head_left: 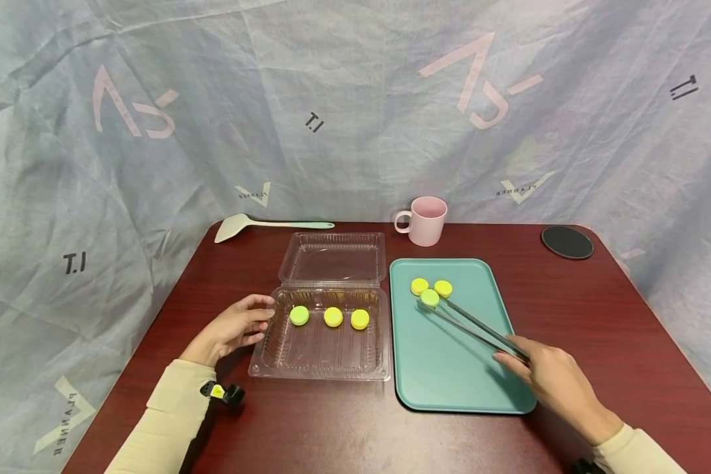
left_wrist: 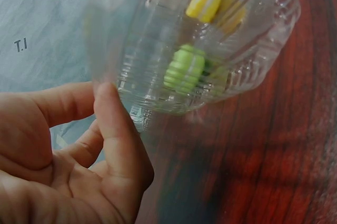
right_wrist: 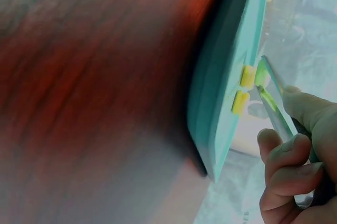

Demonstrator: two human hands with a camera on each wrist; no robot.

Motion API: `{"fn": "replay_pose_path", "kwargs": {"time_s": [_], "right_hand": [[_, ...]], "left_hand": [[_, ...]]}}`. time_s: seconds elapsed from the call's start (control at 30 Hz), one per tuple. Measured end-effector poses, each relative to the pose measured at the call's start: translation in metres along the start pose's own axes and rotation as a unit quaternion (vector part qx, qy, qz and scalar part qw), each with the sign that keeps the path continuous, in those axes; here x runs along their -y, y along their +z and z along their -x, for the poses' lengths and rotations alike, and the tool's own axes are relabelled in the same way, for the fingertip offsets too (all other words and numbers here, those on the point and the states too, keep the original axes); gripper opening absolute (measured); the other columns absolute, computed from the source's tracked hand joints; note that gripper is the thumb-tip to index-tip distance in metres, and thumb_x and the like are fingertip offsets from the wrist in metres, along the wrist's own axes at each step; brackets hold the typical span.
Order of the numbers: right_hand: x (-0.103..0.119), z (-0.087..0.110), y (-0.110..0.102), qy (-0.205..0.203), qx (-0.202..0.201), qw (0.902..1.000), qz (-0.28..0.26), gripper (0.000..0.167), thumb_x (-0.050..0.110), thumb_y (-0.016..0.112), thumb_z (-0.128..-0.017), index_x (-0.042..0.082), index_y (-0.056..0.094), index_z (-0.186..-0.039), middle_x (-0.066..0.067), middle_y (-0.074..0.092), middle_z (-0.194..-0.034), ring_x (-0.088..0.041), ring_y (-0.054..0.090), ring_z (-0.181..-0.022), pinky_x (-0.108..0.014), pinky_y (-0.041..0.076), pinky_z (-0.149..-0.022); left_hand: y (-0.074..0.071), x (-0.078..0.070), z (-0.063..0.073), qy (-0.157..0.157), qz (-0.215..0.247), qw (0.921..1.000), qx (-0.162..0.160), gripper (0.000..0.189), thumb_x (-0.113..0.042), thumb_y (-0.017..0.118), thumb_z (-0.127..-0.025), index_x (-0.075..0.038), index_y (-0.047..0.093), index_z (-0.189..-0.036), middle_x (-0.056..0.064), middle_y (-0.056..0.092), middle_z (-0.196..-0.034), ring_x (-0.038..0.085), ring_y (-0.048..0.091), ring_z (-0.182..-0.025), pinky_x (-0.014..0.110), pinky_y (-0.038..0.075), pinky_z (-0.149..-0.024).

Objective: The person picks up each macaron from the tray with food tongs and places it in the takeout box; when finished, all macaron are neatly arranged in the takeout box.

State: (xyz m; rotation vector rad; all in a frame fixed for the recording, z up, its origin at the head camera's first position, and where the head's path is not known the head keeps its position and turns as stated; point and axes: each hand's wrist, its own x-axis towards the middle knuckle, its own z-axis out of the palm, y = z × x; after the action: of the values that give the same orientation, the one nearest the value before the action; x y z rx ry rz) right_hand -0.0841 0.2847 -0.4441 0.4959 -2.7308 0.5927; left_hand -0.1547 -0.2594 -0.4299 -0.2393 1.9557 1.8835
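Observation:
My left hand holds the left rim of a clear plastic clamshell box with thumb and fingertips, also seen in the left wrist view. The box lies open, its lid folded back. In its base sit a green macaron and two yellow macarons in a row. My right hand grips metal tongs over the teal tray. Between the tong tips is another green macaron, close in front of two yellow macarons at the tray's far end.
A pink mug stands behind the tray. At the back left lies a spatula, and a black round coaster is at the back right. A grey printed cloth hangs behind the dark red table.

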Motion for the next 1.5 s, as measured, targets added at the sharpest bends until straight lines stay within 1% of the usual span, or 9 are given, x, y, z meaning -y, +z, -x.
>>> {"fn": "replay_pose_path", "kwargs": {"time_s": [0.07,0.3,0.53,0.77,0.97,1.1,1.27,1.4,1.5], "right_hand": [[0.001,-0.001,0.0,0.0,-0.001,1.0,0.0,0.022,0.029,0.08,-0.087,0.015,0.072,-0.102,0.016,0.06,-0.073,-0.001,0.051,-0.062,-0.032,0.047,-0.054],[0.006,-0.005,-0.001,-0.015,-0.012,0.9998,-0.002,0.017,0.027,0.082,-0.085,0.022,0.067,-0.093,0.02,0.041,-0.061,0.0,0.041,-0.056,-0.025,0.038,-0.051],[0.014,-0.017,-0.005,-0.028,-0.02,0.9994,-0.004,0.024,0.026,0.083,-0.083,0.015,0.072,-0.102,0.019,0.047,-0.065,-0.001,0.044,-0.059,-0.028,0.042,-0.052],[0.022,-0.024,-0.004,-0.046,-0.022,0.9985,-0.022,0.02,0.025,0.083,-0.083,0.023,0.065,-0.091,0.019,0.038,-0.061,0.002,0.037,-0.054,-0.023,0.034,-0.048],[0.03,-0.032,-0.004,-0.05,-0.007,0.9981,-0.034,0.015,0.027,0.08,-0.087,0.021,0.069,-0.094,0.019,0.044,-0.063,0.002,0.038,-0.054,-0.022,0.035,-0.047],[0.035,-0.037,-0.004,-0.066,-0.011,0.9974,-0.028,0.021,0.026,0.081,-0.085,0.015,0.072,-0.1,0.019,0.05,-0.066,0.002,0.04,-0.055,-0.023,0.038,-0.048],[0.042,-0.044,-0.002,-0.089,-0.022,0.9953,-0.028,0.029,0.025,0.082,-0.084,0.009,0.073,-0.106,0.012,0.062,-0.074,0.003,0.047,-0.058,-0.025,0.046,-0.052],[0.05,-0.049,0.002,-0.11,-0.024,0.993,-0.035,0.027,0.025,0.082,-0.084,0.01,0.072,-0.104,0.008,0.067,-0.081,0.002,0.05,-0.06,-0.025,0.049,-0.054],[0.057,-0.052,0.007,-0.117,-0.011,0.9922,-0.043,0.023,0.027,0.081,-0.085,0.014,0.071,-0.1,0.012,0.062,-0.078,0.002,0.048,-0.061,-0.023,0.046,-0.053]], "left_hand": [[0.0,0.0,0.0,0.0,-0.001,1.0,-0.001,0.032,-0.012,0.064,-0.098,-0.007,0.05,-0.126,0.0,0.054,-0.089,0.005,0.057,-0.07,0.019,0.054,-0.06],[0.0,-0.001,0.0,-0.004,-0.001,1.0,-0.001,0.033,-0.012,0.064,-0.098,-0.007,0.05,-0.127,0.0,0.054,-0.088,0.005,0.057,-0.07,0.019,0.054,-0.06],[0.0,-0.002,0.0,-0.004,-0.002,1.0,-0.003,0.034,-0.012,0.064,-0.098,-0.006,0.049,-0.128,0.0,0.055,-0.088,0.005,0.057,-0.07,0.019,0.054,-0.06],[0.001,-0.002,0.001,-0.005,-0.008,0.9999,-0.004,0.036,-0.012,0.064,-0.098,-0.005,0.048,-0.129,0.0,0.054,-0.089,0.005,0.057,-0.071,0.019,0.054,-0.06],[0.001,-0.002,0.001,-0.003,-0.004,1.0,-0.002,0.034,-0.011,0.063,-0.098,-0.005,0.048,-0.128,0.0,0.054,-0.089,0.005,0.057,-0.071,0.019,0.054,-0.06],[0.001,-0.001,0.001,-0.001,0.0,1.0,-0.001,0.032,-0.011,0.063,-0.098,-0.006,0.049,-0.127,0.0,0.055,-0.088,0.005,0.056,-0.071,0.019,0.054,-0.06],[0.001,-0.001,0.001,-0.001,0.0,1.0,-0.005,0.03,-0.011,0.063,-0.099,-0.007,0.05,-0.126,0.0,0.055,-0.089,0.005,0.056,-0.071,0.019,0.054,-0.059],[0.001,-0.001,0.001,-0.001,0.0,1.0,-0.006,0.031,-0.011,0.063,-0.098,-0.007,0.05,-0.126,0.0,0.055,-0.089,0.006,0.057,-0.071,0.019,0.054,-0.059],[0.002,0.0,0.002,-0.003,-0.002,1.0,-0.005,0.033,-0.011,0.063,-0.098,-0.006,0.05,-0.128,0.001,0.055,-0.09,0.006,0.057,-0.072,0.019,0.054,-0.06]]}}
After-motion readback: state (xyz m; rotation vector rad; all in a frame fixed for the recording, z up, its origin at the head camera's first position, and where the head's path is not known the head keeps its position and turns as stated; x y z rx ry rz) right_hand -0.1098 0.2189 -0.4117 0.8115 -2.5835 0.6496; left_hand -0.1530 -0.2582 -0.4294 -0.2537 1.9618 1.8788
